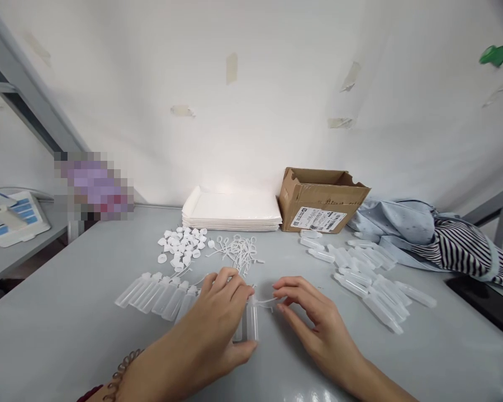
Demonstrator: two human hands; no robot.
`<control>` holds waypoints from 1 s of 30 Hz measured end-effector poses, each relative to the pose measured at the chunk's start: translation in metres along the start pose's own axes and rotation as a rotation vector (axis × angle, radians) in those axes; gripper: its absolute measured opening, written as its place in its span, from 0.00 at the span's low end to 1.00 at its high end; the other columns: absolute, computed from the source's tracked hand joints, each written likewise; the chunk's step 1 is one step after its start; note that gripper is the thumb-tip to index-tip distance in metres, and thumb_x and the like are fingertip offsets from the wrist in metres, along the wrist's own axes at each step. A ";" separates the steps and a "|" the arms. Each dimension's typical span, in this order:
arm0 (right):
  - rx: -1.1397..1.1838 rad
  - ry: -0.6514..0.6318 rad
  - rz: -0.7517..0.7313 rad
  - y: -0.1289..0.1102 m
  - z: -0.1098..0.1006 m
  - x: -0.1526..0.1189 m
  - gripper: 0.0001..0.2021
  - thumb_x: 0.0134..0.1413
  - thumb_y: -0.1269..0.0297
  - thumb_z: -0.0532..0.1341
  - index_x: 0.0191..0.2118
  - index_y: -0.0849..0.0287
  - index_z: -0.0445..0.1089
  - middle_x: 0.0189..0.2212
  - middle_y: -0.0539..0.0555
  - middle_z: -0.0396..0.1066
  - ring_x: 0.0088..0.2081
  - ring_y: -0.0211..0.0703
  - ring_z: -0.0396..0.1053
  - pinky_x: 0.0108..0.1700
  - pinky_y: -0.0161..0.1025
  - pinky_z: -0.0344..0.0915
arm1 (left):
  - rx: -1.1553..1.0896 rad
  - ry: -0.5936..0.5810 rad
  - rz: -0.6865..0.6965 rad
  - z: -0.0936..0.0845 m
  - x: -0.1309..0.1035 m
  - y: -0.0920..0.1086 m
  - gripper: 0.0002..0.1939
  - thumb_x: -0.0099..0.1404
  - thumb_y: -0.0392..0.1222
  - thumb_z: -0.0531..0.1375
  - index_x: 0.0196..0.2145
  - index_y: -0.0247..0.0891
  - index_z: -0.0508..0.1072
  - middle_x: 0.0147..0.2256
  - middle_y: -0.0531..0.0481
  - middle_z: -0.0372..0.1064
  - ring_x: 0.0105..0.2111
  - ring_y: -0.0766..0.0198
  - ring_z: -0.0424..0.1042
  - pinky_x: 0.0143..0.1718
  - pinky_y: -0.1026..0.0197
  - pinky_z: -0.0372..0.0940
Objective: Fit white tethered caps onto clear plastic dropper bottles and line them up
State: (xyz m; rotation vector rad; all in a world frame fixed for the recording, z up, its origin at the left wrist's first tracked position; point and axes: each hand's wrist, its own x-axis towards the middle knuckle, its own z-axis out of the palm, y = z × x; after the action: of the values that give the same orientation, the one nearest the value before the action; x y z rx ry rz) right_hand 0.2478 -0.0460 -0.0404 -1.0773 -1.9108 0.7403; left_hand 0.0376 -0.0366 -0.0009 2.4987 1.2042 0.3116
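My left hand (213, 321) grips a small translucent plastic bottle (252, 322) end to end, fingers at its top and thumb at its base. The bottle lies at the right end of a row of similar bottles (154, 295) with white caps, partly hidden behind this hand. A thin white strap (265, 302) sticks out from its neck to the right. Close to the strap's end is my right hand (314, 315), its fingers curved and the thumb apart from them. Whether the fingertips touch the strap is hard to make out.
White caps (180, 245) and looped white straps (238, 251) are heaped behind the row. Loose bottles (373, 279) lie to the right. Farther back are stacked white envelopes (232, 215) and a cardboard box (322, 201). A bag (394, 223) and black object (484, 307) lie far right.
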 end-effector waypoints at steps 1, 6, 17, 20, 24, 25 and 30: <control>-0.016 0.006 -0.035 0.000 0.000 0.000 0.10 0.60 0.73 0.53 0.41 0.55 0.69 0.42 0.55 0.69 0.37 0.39 0.70 0.40 0.37 0.69 | 0.006 -0.008 0.000 0.000 0.000 -0.001 0.13 0.54 0.36 0.63 0.39 0.38 0.68 0.41 0.46 0.66 0.46 0.50 0.59 0.47 0.46 0.59; -0.072 -0.005 -0.088 0.001 0.001 0.004 0.11 0.60 0.75 0.52 0.38 0.57 0.69 0.36 0.55 0.72 0.37 0.40 0.72 0.39 0.36 0.69 | 0.025 -0.024 0.009 0.001 -0.001 -0.002 0.15 0.54 0.37 0.62 0.40 0.38 0.68 0.42 0.46 0.66 0.47 0.49 0.60 0.47 0.47 0.60; -0.122 -0.071 -0.014 0.009 0.003 0.004 0.09 0.59 0.74 0.53 0.36 0.54 0.69 0.33 0.53 0.75 0.37 0.45 0.72 0.42 0.44 0.68 | 0.095 -0.056 0.005 0.003 -0.002 -0.002 0.16 0.57 0.38 0.60 0.44 0.36 0.68 0.45 0.43 0.65 0.49 0.47 0.58 0.49 0.44 0.58; -0.123 -0.072 -0.018 0.010 0.004 0.003 0.09 0.59 0.74 0.53 0.36 0.54 0.69 0.33 0.52 0.75 0.37 0.44 0.72 0.42 0.44 0.68 | 0.115 -0.078 -0.003 0.003 -0.003 -0.002 0.16 0.57 0.38 0.60 0.45 0.35 0.68 0.45 0.41 0.65 0.50 0.46 0.58 0.49 0.43 0.58; -0.121 -0.062 -0.029 0.012 0.005 0.002 0.09 0.58 0.75 0.54 0.36 0.54 0.69 0.34 0.52 0.75 0.38 0.44 0.72 0.43 0.44 0.68 | 0.131 -0.077 -0.008 0.005 -0.003 -0.003 0.16 0.58 0.39 0.59 0.45 0.35 0.68 0.46 0.41 0.65 0.50 0.46 0.59 0.49 0.43 0.58; -0.122 -0.063 -0.027 0.012 0.005 0.002 0.09 0.58 0.75 0.54 0.36 0.55 0.68 0.35 0.53 0.75 0.38 0.44 0.72 0.43 0.44 0.68 | 0.134 -0.076 -0.009 0.005 -0.003 -0.003 0.16 0.58 0.39 0.59 0.45 0.36 0.68 0.46 0.41 0.65 0.50 0.46 0.59 0.49 0.43 0.58; -0.124 -0.087 -0.011 0.010 0.005 0.002 0.09 0.56 0.75 0.55 0.36 0.55 0.68 0.34 0.54 0.74 0.38 0.45 0.71 0.42 0.45 0.68 | 0.127 -0.089 -0.002 0.004 -0.004 -0.003 0.17 0.58 0.39 0.59 0.46 0.35 0.67 0.46 0.41 0.65 0.50 0.46 0.59 0.50 0.42 0.58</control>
State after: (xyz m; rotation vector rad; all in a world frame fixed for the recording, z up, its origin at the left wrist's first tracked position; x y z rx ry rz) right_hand 0.2474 -0.0398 -0.0498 -1.1255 -2.0575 0.6802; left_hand 0.0348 -0.0389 -0.0061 2.5889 1.2265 0.1250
